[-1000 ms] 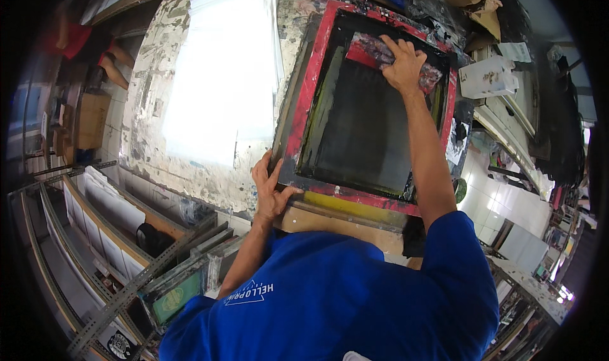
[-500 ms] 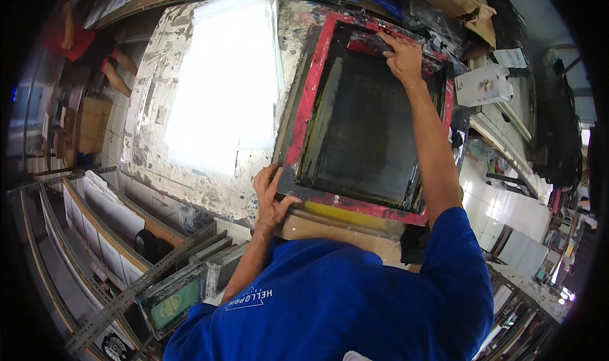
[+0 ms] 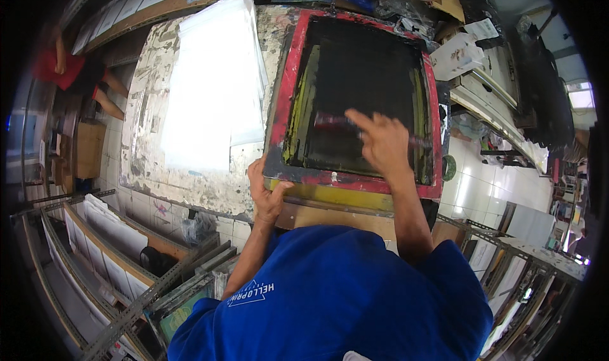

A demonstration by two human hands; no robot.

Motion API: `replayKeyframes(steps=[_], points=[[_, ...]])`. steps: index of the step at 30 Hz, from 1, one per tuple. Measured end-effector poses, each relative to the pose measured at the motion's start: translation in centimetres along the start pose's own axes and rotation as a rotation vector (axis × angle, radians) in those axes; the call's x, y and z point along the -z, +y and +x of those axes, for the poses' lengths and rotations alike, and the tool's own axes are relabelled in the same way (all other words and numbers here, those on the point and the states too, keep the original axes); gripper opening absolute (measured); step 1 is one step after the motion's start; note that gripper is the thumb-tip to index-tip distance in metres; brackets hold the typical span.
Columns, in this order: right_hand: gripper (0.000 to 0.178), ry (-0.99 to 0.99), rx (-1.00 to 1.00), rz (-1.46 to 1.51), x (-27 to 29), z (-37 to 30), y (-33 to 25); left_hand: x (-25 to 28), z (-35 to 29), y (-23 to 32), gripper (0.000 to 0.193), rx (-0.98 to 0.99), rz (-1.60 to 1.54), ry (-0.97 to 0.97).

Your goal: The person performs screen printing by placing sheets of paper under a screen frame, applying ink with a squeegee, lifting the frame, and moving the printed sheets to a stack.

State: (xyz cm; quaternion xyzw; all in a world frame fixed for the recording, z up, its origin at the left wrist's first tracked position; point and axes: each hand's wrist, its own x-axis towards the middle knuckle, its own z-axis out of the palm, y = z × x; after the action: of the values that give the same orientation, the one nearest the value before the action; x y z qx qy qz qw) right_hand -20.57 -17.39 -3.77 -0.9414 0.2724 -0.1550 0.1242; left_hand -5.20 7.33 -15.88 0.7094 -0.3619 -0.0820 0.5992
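Observation:
In front of me a screen-printing frame (image 3: 292,85) with red, ink-stained edges lies on the worktable. Dark ink covers its mesh (image 3: 368,63), with yellowish streaks along both sides. My right hand (image 3: 386,144) is closed on a squeegee (image 3: 330,121), which is smeared by motion and lies across the lower half of the mesh. At the frame's near left corner my left hand (image 3: 266,190) grips the edge, thumb toward me along the near side. Left of the frame rests a tall stack of white sheets (image 3: 206,88).
The paint-chipped worktable (image 3: 143,126) extends to the left. Racks with boards (image 3: 108,234) stand at the lower left. A person in red (image 3: 63,69) is at the far left. A white container (image 3: 457,56) sits right of the frame, and another rack (image 3: 507,253) is at the lower right.
My right hand has drawn the squeegee from the far end of the mesh toward me, leaving darker ink behind it. My left hand stays on the frame's corner. The view has shifted slightly.

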Motion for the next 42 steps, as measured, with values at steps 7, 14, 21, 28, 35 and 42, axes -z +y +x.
replayKeyframes(steps=[7,14,21,28,35,42], points=[[0.062,0.182,0.122,-0.092,10.3,-1.8,-6.1,-1.4,5.9,7.2,0.074,-0.017,-0.288,0.211],[0.060,0.362,0.250,-0.086,17.3,7.6,-3.9,-7.3,17.2,5.8,0.056,-0.313,-0.581,0.394],[0.042,0.470,0.369,0.080,22.0,12.2,-4.7,-18.2,27.9,-7.5,0.034,-0.159,0.356,-0.013],[0.040,0.458,0.416,0.118,21.9,13.1,-3.6,-21.7,29.3,-12.3,0.041,-0.383,0.649,-0.058],[0.045,0.434,0.354,0.154,21.6,13.1,-3.7,-18.5,26.8,-7.8,0.022,0.073,0.128,-0.079],[0.046,0.419,0.354,0.105,21.8,13.2,-5.2,-4.0,22.6,-9.2,0.019,0.213,-0.134,0.233]])
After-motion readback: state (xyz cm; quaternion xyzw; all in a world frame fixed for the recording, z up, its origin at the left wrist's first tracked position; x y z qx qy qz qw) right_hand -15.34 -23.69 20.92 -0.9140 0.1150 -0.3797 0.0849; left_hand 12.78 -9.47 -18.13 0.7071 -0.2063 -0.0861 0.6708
